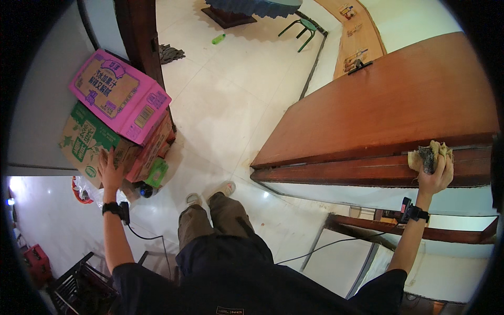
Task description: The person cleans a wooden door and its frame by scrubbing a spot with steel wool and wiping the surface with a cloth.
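My right hand, at the right, is closed around a yellowish-grey cleaning cloth with a dark patch. The cloth is against the reddish-brown wooden door frame, beside a wooden door. On the other side, my left hand lies with its fingers apart on a green-and-brown cardboard box. A pink cardboard box rests tilted on top of that one. Beneath them is a red carton, partly hidden. A band with a small device is strapped to each wrist.
A small green box and a dark bottle sit on the floor by the cartons. Beyond the doorway are a grey rag, a green bottle, a green stool and a cloth-covered table. A black chair stands lower left.
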Demonstrator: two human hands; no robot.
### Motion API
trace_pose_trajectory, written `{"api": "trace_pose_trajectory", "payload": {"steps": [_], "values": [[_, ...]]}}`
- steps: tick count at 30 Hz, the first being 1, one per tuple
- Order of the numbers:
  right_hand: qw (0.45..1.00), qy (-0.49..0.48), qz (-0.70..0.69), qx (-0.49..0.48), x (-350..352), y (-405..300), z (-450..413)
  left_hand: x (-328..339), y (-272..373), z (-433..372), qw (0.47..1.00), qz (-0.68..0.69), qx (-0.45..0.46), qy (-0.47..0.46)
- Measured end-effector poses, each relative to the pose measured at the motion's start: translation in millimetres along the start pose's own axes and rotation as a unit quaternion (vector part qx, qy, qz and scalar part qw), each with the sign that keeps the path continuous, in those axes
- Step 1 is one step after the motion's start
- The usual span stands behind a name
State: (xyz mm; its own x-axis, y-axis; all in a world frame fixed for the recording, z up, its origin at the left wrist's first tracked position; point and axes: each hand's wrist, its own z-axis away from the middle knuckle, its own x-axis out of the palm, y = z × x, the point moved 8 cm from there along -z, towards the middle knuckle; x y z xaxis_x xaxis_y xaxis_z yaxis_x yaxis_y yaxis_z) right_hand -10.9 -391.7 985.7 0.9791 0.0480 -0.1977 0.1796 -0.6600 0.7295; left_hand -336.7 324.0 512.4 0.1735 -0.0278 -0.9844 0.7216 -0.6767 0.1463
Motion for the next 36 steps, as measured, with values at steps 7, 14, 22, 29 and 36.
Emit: {"api": "trace_pose_trajectory", "payload": {"steps": [7,14,22,29,36], "values": [[0.997,0.022,-0.078,0.017,3.2,-20.9,1.6,20.2,-34.0,146.0,0.963,0.265,-0.044,-0.007],[0.984,-0.089,-0.139,-0.062,26.7,-117.5,79.5,34.2,-29.7,279.5,0.864,0.421,-0.249,-0.114],[0.915,-0.135,-0.378,-0.03,15.4,-115.5,71.9,-28.8,137.6,287.0,0.885,0.417,-0.13,-0.162],[0.934,-0.003,-0.358,-0.002,-23.5,-35.3,58.3,-93.2,347.8,273.5,0.809,0.541,0.056,-0.223],[0.902,0.136,-0.406,0.059,-55.6,27.6,68.7,-271.0,581.1,264.7,0.762,0.516,0.376,-0.112]]}}
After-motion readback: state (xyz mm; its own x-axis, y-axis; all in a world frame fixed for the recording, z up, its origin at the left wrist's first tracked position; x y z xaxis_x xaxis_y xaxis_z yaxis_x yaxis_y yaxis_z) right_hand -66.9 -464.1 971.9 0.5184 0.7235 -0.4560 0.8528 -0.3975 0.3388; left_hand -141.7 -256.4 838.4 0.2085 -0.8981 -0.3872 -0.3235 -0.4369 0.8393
